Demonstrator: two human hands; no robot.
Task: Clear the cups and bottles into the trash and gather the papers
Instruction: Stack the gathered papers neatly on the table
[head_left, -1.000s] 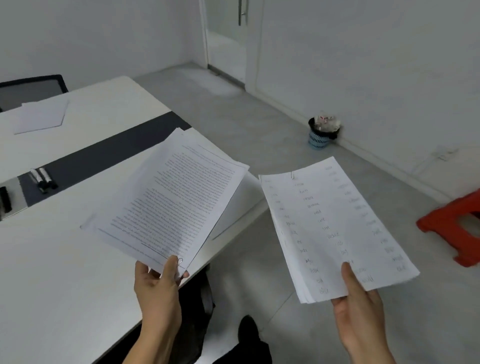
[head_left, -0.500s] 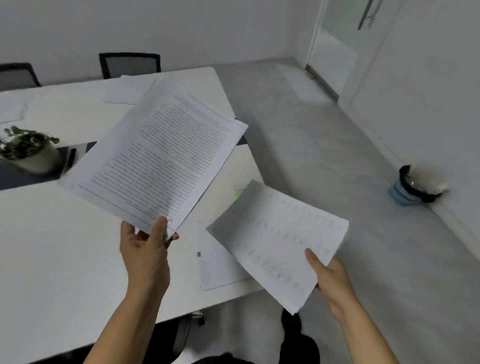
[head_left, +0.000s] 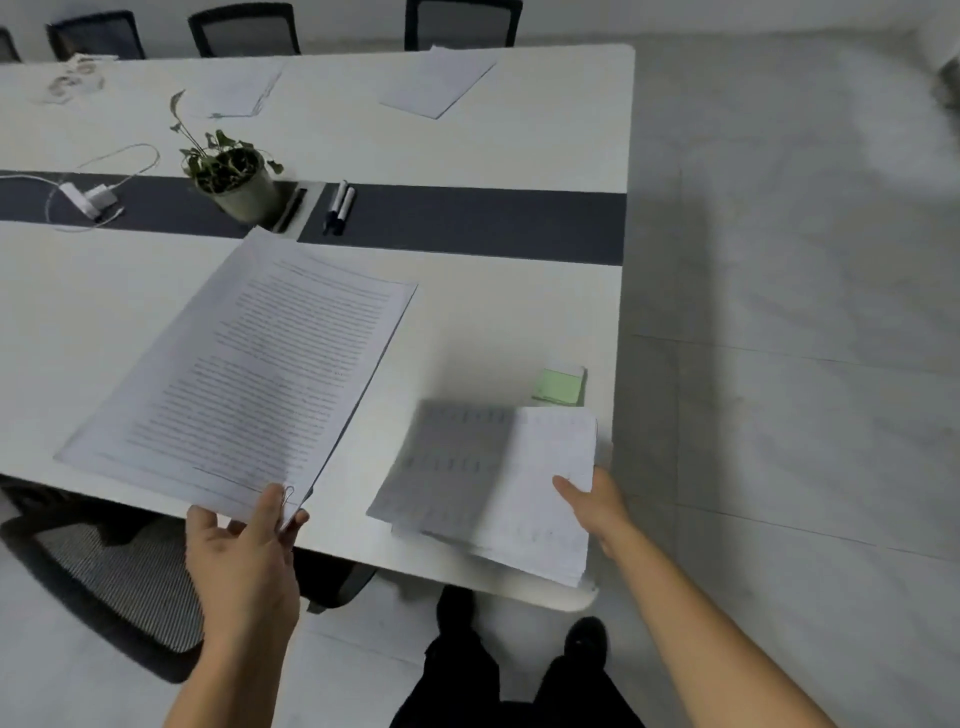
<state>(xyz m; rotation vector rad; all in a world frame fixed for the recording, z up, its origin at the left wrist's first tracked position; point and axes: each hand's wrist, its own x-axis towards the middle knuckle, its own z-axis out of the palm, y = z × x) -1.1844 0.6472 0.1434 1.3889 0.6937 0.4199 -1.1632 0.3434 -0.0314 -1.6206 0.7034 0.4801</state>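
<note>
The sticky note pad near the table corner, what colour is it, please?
Light green sticky note pad, seen in the head view.

Dim even light, motion blur at right, wide-angle distortion

The left hand (head_left: 244, 561) was raised in front of the body, its back toward the camera, with the bare forearm running down and to the left out of view. Its thumb (head_left: 270, 512) lay on top of the near corner of a clipped sheaf of papers (head_left: 249, 374), and the other fingers (head_left: 293, 525) curled beneath that corner, pinching it. The right hand (head_left: 597, 506) reached forward on a long, straight, bare arm, to the right of the sheaf, and gripped a second, blurred stack of papers (head_left: 498, 483) at its right edge, thumb on top. Two dark-trousered legs and black shoes (head_left: 584, 639) stood below.
</note>
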